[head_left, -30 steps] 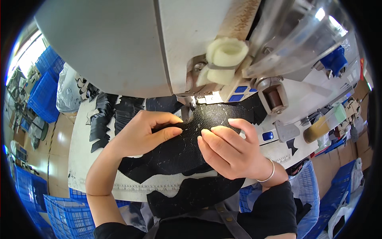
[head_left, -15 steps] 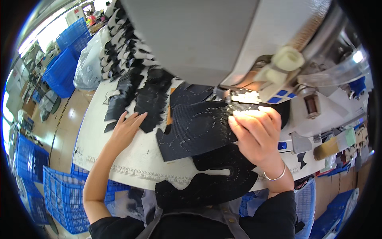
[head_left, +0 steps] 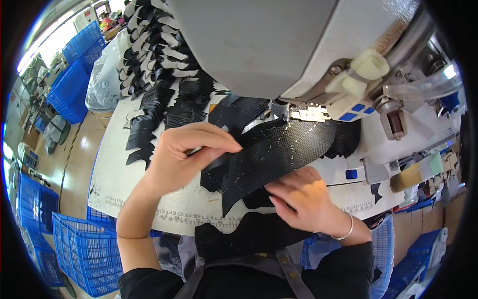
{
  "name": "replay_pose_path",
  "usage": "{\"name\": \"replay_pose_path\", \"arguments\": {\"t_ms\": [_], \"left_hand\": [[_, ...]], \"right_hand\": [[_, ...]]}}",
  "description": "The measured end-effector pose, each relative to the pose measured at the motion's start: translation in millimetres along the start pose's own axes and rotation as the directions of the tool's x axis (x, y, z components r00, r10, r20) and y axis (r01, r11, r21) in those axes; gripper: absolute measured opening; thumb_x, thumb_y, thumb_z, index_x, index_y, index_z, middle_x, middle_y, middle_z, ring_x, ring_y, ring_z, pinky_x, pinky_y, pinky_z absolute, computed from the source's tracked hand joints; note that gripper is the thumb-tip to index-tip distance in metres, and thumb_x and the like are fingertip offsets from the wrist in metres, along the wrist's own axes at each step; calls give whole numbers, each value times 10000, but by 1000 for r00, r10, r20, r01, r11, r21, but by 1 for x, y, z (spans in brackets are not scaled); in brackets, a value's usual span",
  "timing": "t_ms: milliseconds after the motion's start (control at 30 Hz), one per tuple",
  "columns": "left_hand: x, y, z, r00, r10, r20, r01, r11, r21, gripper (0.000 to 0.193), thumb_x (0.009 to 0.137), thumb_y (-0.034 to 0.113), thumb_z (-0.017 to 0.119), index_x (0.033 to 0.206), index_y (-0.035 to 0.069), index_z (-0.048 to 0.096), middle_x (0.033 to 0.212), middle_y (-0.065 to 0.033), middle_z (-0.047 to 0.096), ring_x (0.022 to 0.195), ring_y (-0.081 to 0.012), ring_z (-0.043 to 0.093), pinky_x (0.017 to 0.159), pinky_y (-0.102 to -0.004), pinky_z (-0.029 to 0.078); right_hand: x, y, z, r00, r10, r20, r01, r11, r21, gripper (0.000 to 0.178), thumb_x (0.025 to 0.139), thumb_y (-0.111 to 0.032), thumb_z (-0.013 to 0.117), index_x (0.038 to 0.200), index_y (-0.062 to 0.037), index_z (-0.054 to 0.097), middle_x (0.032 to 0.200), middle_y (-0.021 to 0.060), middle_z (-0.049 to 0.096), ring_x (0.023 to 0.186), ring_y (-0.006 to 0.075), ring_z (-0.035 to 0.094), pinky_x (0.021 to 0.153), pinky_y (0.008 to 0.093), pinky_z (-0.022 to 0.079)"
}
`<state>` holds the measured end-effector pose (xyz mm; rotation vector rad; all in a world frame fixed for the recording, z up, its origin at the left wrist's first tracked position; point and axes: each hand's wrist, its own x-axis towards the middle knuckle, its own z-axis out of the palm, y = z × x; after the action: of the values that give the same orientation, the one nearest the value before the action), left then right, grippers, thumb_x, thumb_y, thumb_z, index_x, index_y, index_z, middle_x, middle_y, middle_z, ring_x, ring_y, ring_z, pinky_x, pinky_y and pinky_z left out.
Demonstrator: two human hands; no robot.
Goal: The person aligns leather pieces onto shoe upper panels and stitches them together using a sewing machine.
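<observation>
A black mesh fabric piece with white dashed markings lies under the sewing machine head, its near side lifted and curved. My left hand pinches it at its left edge, thumb and forefinger together. My right hand has its fingers closed at the near edge of the same piece, the fingertips partly hidden beneath it. Another black cut piece hangs over the table's front edge towards my lap. The machine's metal presser area is lit just beyond the mesh piece.
Stacked black pieces and black-and-white cut parts cover the table's far left. A ruler strip runs along the front edge. Blue crates stand on the floor at left, a plastic bag behind. An amber spool sits at right.
My left hand has moved right from the stacked pieces to the mesh piece. My right hand has come nearer, off the machine area. The mesh piece has turned and lifted along its near side.
</observation>
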<state>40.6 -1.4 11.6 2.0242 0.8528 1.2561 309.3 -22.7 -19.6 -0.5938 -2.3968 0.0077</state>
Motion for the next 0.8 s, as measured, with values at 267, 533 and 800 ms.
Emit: {"name": "replay_pose_path", "arguments": {"t_ms": [267,533,800], "left_hand": [[-6,21,15,967,248,-60,-233,954,191,208,797,-96,679,953,37,720,945,-85,630,711,-133,603,617,-250,484],[5,6,40,961,-247,124,259,962,-84,223,833,-14,694,1046,35,654,847,-19,597,589,-81,526,527,-231,426],[5,4,55,999,33,-13,-32,996,82,198,820,-46,673,1002,29,700,869,-62,611,658,-127,576,554,-250,457]], "right_hand": [[1,10,0,933,327,153,-357,769,530,221,857,-158,709,1009,-1,684,878,115,705,805,247,676,730,342,522],[4,13,15,886,461,56,-338,558,757,167,890,-149,696,950,7,683,768,60,673,703,126,629,652,265,491],[-4,17,19,861,504,63,-376,550,746,179,872,-149,723,931,16,687,744,69,678,673,107,631,607,259,483]]}}
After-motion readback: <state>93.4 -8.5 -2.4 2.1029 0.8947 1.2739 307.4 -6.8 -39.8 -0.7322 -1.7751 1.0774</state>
